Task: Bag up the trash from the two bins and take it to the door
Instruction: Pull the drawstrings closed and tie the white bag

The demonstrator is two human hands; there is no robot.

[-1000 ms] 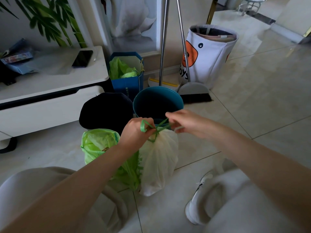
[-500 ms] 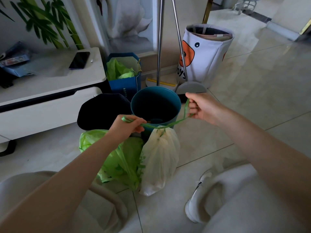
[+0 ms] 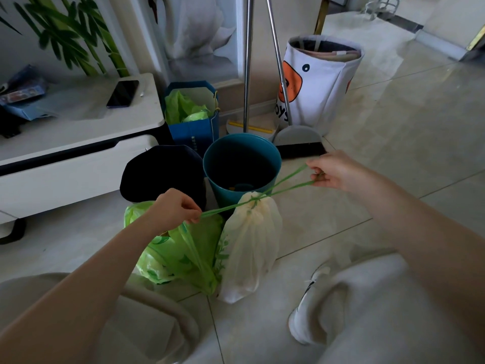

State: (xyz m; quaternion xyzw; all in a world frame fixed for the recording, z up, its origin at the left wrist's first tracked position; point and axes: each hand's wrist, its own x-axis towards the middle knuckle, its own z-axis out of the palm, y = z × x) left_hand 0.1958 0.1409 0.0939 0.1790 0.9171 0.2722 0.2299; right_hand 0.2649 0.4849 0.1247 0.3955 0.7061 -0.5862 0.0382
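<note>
Drawstring [image 3: 286, 179] stretches sideways across white trash bag [image 3: 249, 243]'s neck; left hand [image 3: 174, 207] and right hand [image 3: 333, 170] pinch opposite ends, the left nearer the bag.

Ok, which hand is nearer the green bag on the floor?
Left. The left hand pinches a drawstring right above the green bag; the right hand pulls the other end off beyond the white bag.
</note>
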